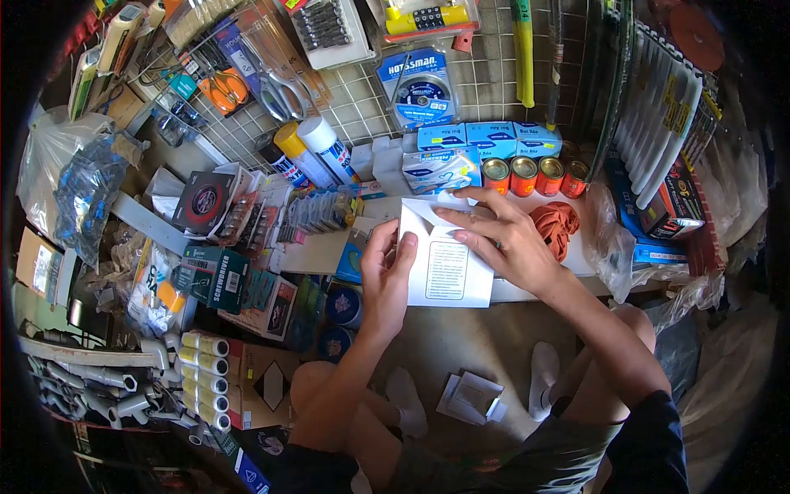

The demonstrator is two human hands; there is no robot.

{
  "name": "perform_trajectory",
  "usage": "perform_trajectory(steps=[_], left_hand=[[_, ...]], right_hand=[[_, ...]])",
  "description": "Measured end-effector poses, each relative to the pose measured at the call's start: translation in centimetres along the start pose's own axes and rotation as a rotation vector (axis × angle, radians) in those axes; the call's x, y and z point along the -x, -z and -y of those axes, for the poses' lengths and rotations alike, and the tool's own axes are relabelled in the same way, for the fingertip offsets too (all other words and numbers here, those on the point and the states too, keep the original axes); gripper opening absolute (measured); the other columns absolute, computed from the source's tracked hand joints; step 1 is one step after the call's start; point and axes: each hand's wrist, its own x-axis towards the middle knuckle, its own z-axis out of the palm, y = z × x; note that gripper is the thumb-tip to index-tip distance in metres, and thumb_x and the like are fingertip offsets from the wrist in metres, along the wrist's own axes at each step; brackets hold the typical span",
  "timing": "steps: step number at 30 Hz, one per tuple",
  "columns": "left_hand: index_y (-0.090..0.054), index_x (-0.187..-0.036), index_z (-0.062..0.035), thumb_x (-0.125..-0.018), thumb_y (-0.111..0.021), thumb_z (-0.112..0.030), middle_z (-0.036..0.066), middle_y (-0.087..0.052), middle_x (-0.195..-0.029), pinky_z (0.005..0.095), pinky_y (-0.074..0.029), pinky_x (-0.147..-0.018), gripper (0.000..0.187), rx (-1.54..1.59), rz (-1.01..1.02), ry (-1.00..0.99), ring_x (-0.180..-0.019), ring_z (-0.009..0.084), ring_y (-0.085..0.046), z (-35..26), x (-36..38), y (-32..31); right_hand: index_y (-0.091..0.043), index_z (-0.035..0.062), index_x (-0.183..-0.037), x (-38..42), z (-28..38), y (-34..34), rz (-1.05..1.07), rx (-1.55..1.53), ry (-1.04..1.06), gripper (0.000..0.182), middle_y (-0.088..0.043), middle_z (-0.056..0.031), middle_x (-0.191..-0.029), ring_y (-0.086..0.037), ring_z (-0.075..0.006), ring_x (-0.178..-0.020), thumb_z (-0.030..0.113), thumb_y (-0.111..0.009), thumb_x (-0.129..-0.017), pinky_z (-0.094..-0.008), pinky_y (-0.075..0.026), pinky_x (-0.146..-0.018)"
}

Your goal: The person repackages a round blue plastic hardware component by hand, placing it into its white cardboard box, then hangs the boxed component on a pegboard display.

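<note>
A white cardboard box (458, 290) with a framed block of printed text is held up in front of me, over the shelf's front edge. My left hand (385, 276) grips its left side, the thumb on the front face and the fingers wrapped behind. At the top, my right hand (502, 235) has its thumb and fingers on the folded flaps, which form creased triangles. What is inside the box is hidden. Just behind it are blue-and-white cartons (442, 170) and several small red cans (524, 174). An orange-red cloth (556, 229) lies right of my right hand.
Tools and packaged blades hang on a wire grid (485, 70). Spray cans (322, 142) and a green screwdriver box (216, 278) stand left. Grey pipe fittings (123, 380) fill the lower left. On the floor between my feet lies a flattened white carton (471, 397).
</note>
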Motion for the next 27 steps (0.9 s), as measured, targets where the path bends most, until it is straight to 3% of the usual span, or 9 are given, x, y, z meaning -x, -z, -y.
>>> perform_trajectory(steps=[5, 8, 11, 14, 15, 21, 24, 27], left_hand=[[-0.056, -0.127, 0.0031, -0.103, -0.060, -0.013, 0.008, -0.066, -0.109, 0.0264, -0.049, -0.083, 0.029, -0.044, 0.000, -0.036, -0.097, 0.0103, -0.061, -0.6, 0.3, 0.1], [-0.056, -0.126, 0.0031, -0.104, -0.059, -0.012, 0.009, -0.066, -0.108, 0.0273, -0.049, -0.083, 0.027, -0.150, 0.014, -0.092, -0.096, 0.0110, -0.061, -0.7, 0.5, 0.4], [-0.055, -0.126, 0.0036, -0.104, -0.058, -0.012, 0.011, -0.066, -0.108, 0.0293, -0.050, -0.084, 0.027, -0.204, 0.086, -0.155, -0.096, 0.0128, -0.062, -0.7, 0.2, 0.9], [-0.053, -0.128, 0.0044, -0.104, -0.057, -0.012, 0.013, -0.066, -0.111, 0.0313, -0.051, -0.087, 0.029, -0.257, 0.177, -0.192, -0.099, 0.0150, -0.063, -1.1, 0.2, 1.4], [-0.053, -0.128, 0.0048, -0.104, -0.057, -0.012, 0.014, -0.066, -0.111, 0.0319, -0.051, -0.088, 0.030, -0.281, 0.204, -0.198, -0.100, 0.0158, -0.063, -1.3, 0.3, 1.5], [-0.052, -0.129, 0.0057, -0.104, -0.058, -0.012, 0.017, -0.066, -0.115, 0.0321, -0.050, -0.090, 0.032, -0.330, 0.218, -0.205, -0.102, 0.0177, -0.063, -0.8, 0.1, 1.8], [-0.051, -0.131, 0.0043, -0.103, -0.058, -0.012, 0.017, -0.067, -0.113, 0.0327, -0.051, -0.088, 0.032, -0.339, 0.227, -0.222, -0.101, 0.0188, -0.064, -0.4, -0.1, 1.6], [-0.055, -0.126, 0.0034, -0.101, -0.059, -0.007, 0.017, -0.068, -0.110, 0.0336, -0.052, -0.085, 0.027, -0.170, 0.133, -0.100, -0.097, 0.0210, -0.066, -0.6, 0.4, 0.3]], right_hand=[[-0.068, 0.0204, -0.135, 0.1, -0.3, -0.9, -0.022, -0.096, -0.006, 0.040, -0.054, -0.0136, -0.138, -0.065, -0.0282, -0.113, 0.016, -0.068, -0.096, -0.0406, -0.054, -0.094], [-0.068, 0.0181, -0.135, 0.0, 0.0, -1.3, -0.013, -0.368, -0.127, 0.043, -0.054, -0.0117, -0.139, -0.063, -0.0265, -0.116, 0.013, -0.073, -0.093, -0.0384, -0.053, -0.095], [-0.058, 0.0172, -0.144, -0.2, -1.2, -0.4, 0.068, -0.369, -0.109, 0.057, -0.054, -0.0121, -0.137, -0.061, -0.0244, -0.118, 0.012, -0.077, -0.091, -0.0358, -0.053, -0.093], [-0.043, 0.0179, -0.152, -0.6, 0.6, 1.5, 0.185, -0.751, -0.503, 0.069, -0.053, -0.0144, -0.135, -0.060, -0.0251, -0.119, 0.015, -0.077, -0.092, -0.0344, -0.051, -0.096], [-0.032, 0.0159, -0.156, -0.5, 0.4, 1.7, 0.244, -0.709, -0.483, 0.077, -0.054, -0.0158, -0.135, -0.057, -0.0239, -0.124, 0.016, -0.077, -0.094, -0.0353, -0.048, -0.102], [-0.034, 0.0068, -0.154, -0.2, -0.5, 0.9, 0.297, -0.834, -0.427, 0.073, -0.056, -0.0158, -0.138, -0.056, -0.0251, -0.128, 0.015, -0.075, -0.095, -0.0371, -0.044, -0.107], [-0.035, 0.0095, -0.155, -0.1, -0.7, 0.8, 0.276, -0.745, -0.401, 0.071, -0.053, -0.0148, -0.143, -0.053, -0.0247, -0.131, 0.010, -0.073, -0.095, -0.0379, -0.042, -0.111], [-0.041, 0.0092, -0.152, -0.4, 0.0, 1.4, 0.283, -0.544, -0.374, 0.062, -0.057, -0.0137, -0.138, -0.055, -0.0236, -0.127, 0.013, -0.070, -0.097, -0.0379, -0.044, -0.108]])
